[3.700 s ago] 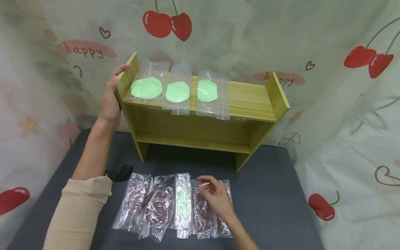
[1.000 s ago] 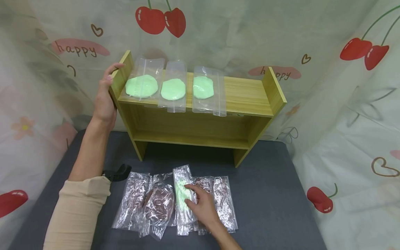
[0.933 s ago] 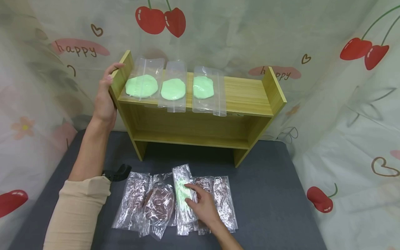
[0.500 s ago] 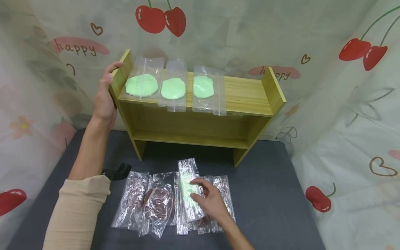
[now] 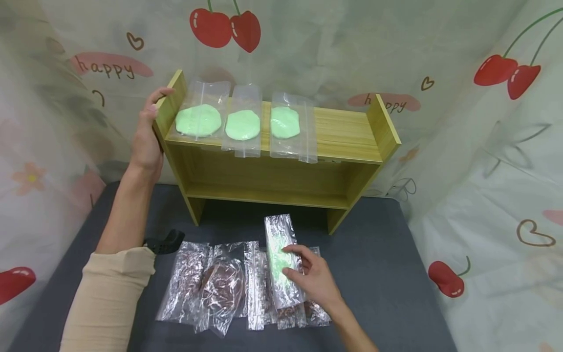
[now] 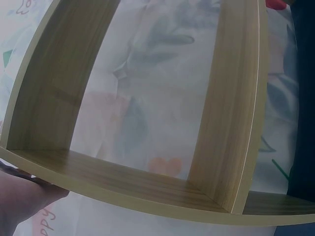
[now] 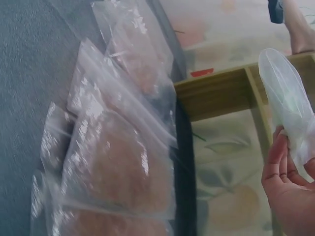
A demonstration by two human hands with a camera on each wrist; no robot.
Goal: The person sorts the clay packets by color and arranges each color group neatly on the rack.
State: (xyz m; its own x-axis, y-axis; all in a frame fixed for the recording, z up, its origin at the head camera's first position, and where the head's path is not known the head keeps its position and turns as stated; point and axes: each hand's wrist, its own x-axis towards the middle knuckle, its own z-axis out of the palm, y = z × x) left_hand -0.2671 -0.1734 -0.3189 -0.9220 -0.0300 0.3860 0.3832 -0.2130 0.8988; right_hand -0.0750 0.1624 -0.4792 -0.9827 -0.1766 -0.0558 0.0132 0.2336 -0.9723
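Note:
My left hand (image 5: 147, 139) grips the upper left side panel of a small wooden shelf (image 5: 352, 134); the left wrist view shows part of that hand (image 6: 24, 201) at the frame's edge. My right hand (image 5: 317, 279) pinches a clear zip bag with a flat green lump inside (image 5: 277, 234), thumb and fingers on its right side. In the right wrist view this bag (image 7: 283, 88) stands up above the fingers. On the table below lie several clear bags with brownish flat contents (image 5: 223, 288), partly covered by the held bag.
Three clear bags with pale green discs, a left (image 5: 199, 121), a middle (image 5: 243, 125) and a right one (image 5: 285, 122), lie on the shelf's top board, their lower ends overhanging its front edge. A dark cloth (image 5: 374, 274) covers the table. A printed curtain (image 5: 334, 49) surrounds it.
My right hand has taken the green bag from the row and moved it up and to the right over the brownish bags. My left hand keeps its grip on the shelf.

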